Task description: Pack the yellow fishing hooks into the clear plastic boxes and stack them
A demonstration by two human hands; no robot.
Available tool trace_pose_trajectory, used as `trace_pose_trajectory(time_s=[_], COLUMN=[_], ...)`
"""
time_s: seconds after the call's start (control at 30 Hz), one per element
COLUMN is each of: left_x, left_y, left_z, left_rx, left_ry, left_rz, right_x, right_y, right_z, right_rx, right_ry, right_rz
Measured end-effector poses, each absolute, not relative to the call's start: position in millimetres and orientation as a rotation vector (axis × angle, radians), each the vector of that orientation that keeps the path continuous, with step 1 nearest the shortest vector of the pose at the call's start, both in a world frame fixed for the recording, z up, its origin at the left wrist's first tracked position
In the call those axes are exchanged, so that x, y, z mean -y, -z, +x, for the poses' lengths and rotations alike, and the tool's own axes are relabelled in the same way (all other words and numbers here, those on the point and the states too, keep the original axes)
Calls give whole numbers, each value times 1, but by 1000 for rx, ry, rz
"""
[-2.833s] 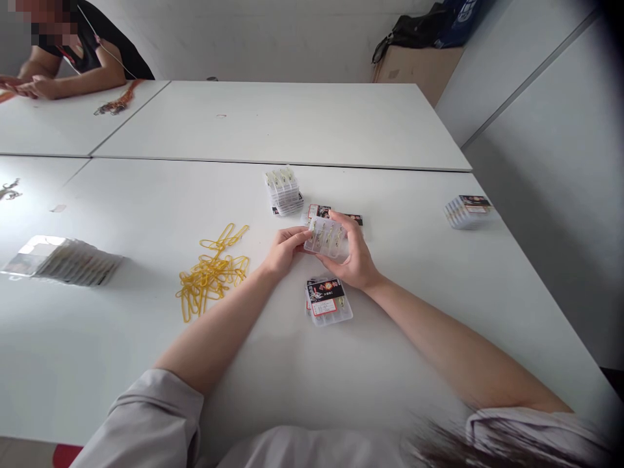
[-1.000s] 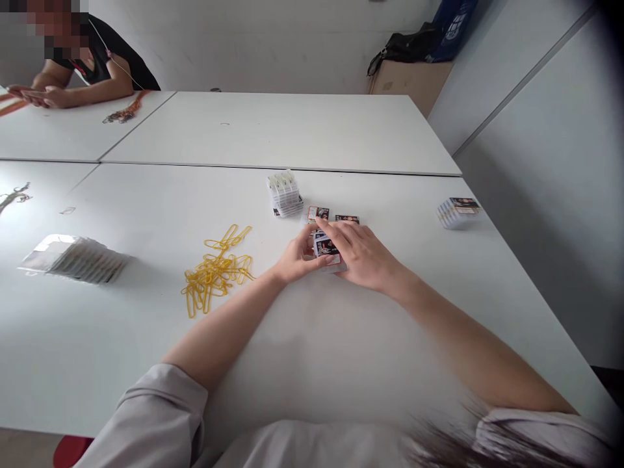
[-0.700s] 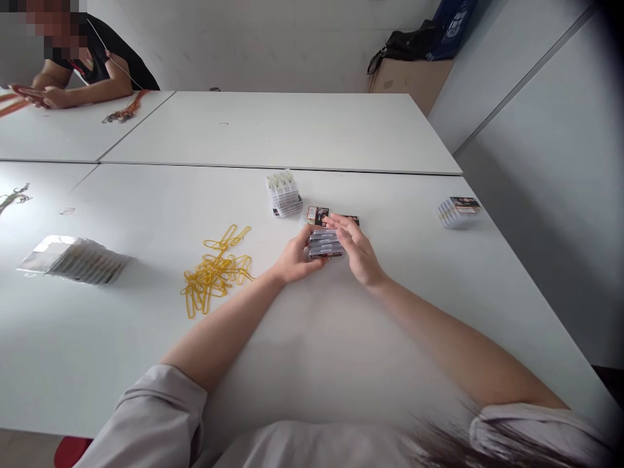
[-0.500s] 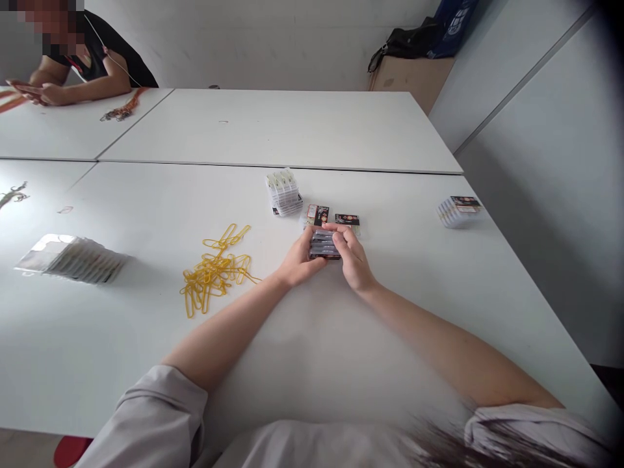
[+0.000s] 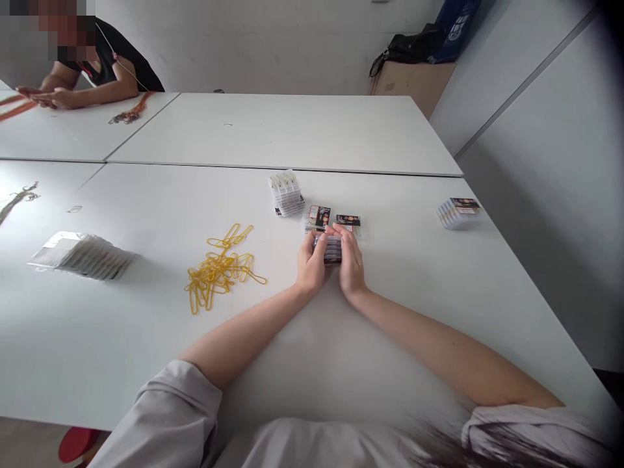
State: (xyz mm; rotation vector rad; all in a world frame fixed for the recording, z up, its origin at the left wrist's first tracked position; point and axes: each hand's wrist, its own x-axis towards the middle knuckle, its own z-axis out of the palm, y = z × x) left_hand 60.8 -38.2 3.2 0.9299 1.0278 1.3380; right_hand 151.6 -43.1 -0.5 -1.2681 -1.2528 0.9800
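Both left hand (image 5: 311, 265) and right hand (image 5: 351, 266) clamp fingers against the case stack (image 5: 333, 250). White table (image 5: 439, 273) stretches rightward to an edge well apart.

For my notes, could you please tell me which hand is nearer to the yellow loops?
Left. The left hand is right of the yellow loops; the right hand is farther right, beyond the held boxes.

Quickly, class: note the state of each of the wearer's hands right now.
Left hand: holding the left side of a stack of small cases.
Right hand: holding the stack's right side.
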Motion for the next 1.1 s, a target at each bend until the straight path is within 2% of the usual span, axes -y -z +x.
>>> trace_pose_trajectory(time_s=[0.37,0.67,0.93,1.1], left_x=[36,34,25,15], left_y=[-5,-10,-7,-7], left_z=[57,47,39,17], left_rx=[-1003,-1040,-968,-745], left_ry=[-1418,-1354,-1294,-983], left_rz=[945,904,816,901], right_x=[41,51,45,31], right_y=[4,3,11,15], right_z=[139,173,178,177], right_rx=[1295,1555,1504,1351], right_ry=[-908,-1095,-911,-916], right_rz=[-1244,-1123,-1211,-1140])
